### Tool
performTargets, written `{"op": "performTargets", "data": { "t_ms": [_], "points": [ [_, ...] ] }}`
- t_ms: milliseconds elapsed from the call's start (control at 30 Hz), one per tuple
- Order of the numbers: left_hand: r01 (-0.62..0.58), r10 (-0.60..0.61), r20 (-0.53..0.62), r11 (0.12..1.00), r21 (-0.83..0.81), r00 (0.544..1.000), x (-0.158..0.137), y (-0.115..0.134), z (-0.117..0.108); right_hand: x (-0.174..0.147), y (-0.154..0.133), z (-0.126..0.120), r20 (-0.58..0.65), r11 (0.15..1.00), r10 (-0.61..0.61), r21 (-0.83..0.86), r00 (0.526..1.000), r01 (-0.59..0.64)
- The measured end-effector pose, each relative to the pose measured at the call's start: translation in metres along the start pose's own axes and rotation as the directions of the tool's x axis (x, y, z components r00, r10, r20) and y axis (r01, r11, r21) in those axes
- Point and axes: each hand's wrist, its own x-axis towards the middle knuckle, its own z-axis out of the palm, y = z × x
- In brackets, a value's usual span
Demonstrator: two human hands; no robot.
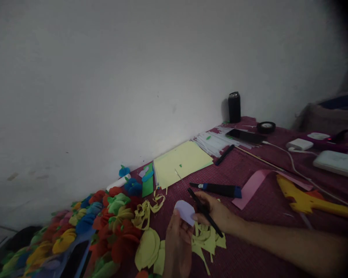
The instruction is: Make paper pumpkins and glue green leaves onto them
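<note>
Currently, the person's left hand holds a small lavender paper piece upright between thumb and fingers, above the maroon cloth at the near side of the work surface. The right hand is closed around a slim black pen-like tool, slanted with its upper end toward the wall; its fingertips come up to the paper's right edge, though whether they press on it cannot be told.

Beneath and just beside the hands lie pale yellow paper scraps, with yellow oval cutouts to the left. Farther left spreads a crowded heap of colourful paper pumpkins. Beyond the hands rest a utility knife with a dark handle and a stack of pale yellow sheets. On the right, a pink paper strip lies near a yellow glue gun. Farther back, a black can stands upright near the wall.
</note>
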Motion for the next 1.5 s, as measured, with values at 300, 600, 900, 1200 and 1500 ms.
{"op": "performTargets", "data": {
  "t_ms": [300,600,900,1200,1500],
  "points": [
    [-0.095,0.070,0.112,0.967,0.236,0.991,-0.003,-0.005,-0.008,-0.003,-0.014,-0.007,0.105,0.993,-0.053,-0.103,0.993,0.064],
    [-0.079,0.039,0.102,0.903,0.423,0.994,-0.011,0.000,-0.001,-0.011,-0.028,0.000,0.203,0.991,-0.045,-0.114,0.978,0.069],
    [-0.099,0.097,0.018,0.970,0.222,0.995,-0.012,0.013,0.000,-0.007,-0.032,-0.012,0.321,0.998,0.055,-0.002,0.945,-0.058],
    [-0.122,0.075,0.160,0.942,0.313,0.984,-0.007,0.000,-0.008,-0.003,-0.020,-0.017,0.151,0.999,0.040,0.019,0.988,-0.043],
    [-0.153,0.025,0.266,0.869,0.471,0.964,-0.013,0.002,-0.009,-0.004,-0.028,-0.017,0.294,0.991,0.107,0.050,0.950,-0.127]
  ]
}}
